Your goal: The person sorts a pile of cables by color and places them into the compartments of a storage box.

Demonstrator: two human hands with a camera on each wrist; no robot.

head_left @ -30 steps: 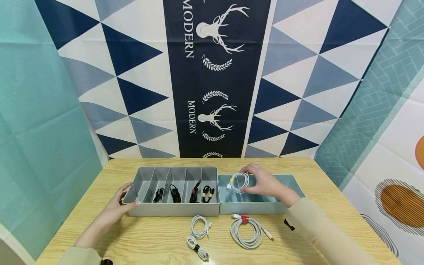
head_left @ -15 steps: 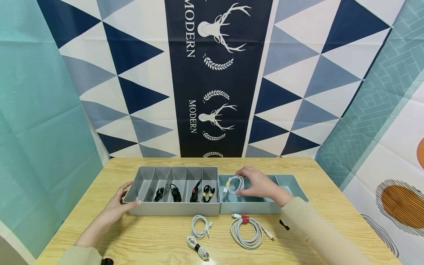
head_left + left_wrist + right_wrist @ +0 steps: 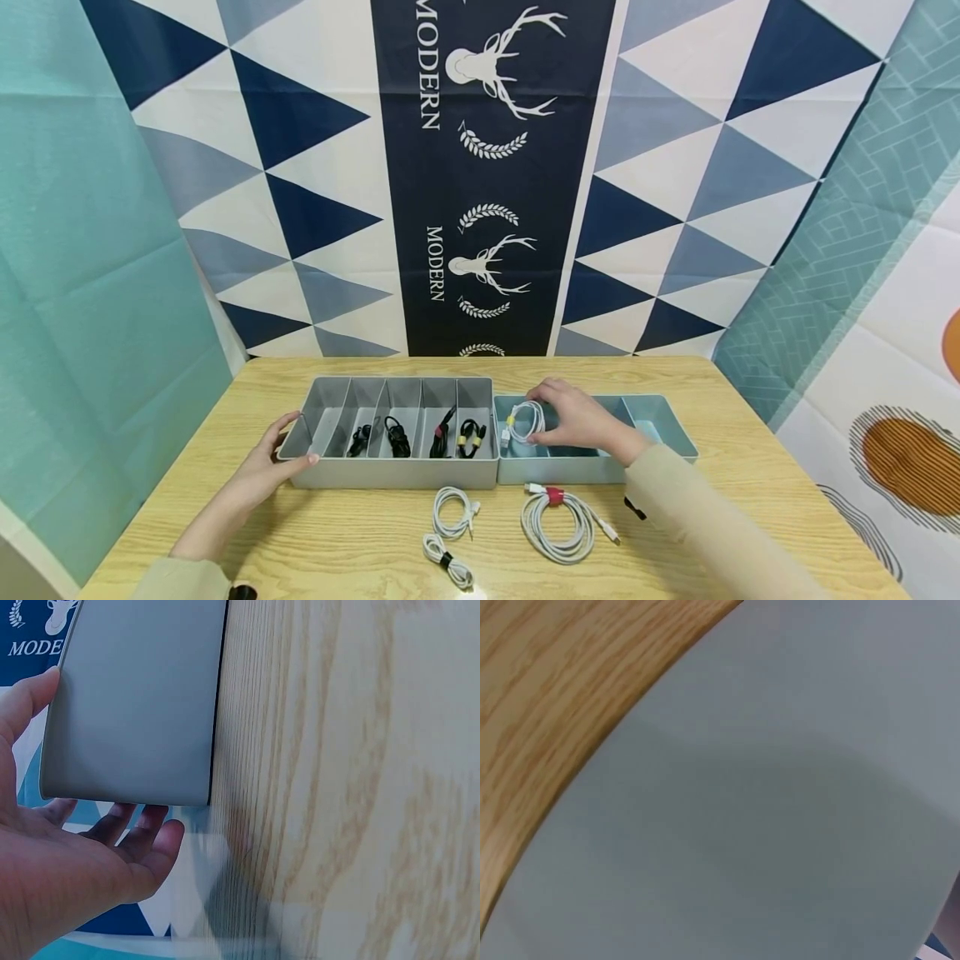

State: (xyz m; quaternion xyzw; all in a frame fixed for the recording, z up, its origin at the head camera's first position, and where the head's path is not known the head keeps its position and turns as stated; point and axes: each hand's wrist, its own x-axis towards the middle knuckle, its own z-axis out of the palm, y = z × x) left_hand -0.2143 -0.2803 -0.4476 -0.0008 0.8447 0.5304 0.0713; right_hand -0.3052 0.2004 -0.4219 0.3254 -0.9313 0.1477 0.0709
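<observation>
My right hand pinches a coiled white USB cable with a yellow tie, over the leftmost compartment of the blue box. The coil stands on edge, its plug hanging down within that compartment. My left hand holds the left end of the grey divided box; in the left wrist view, the thumb is at the rim and the fingers curl at the end wall. Black cables, among them one with yellow ties, lie in its compartments. The right wrist view shows mostly the blue box's wall.
On the wooden table, in front of the boxes, lie a small white cable coil, a white cable with a black tie and a larger white coil with a red tie. A patterned cloth hangs behind.
My right hand has moved left and slightly down with the white USB cable, from above the dividers to the leftmost blue compartment. The left hand stays at the grey box.
</observation>
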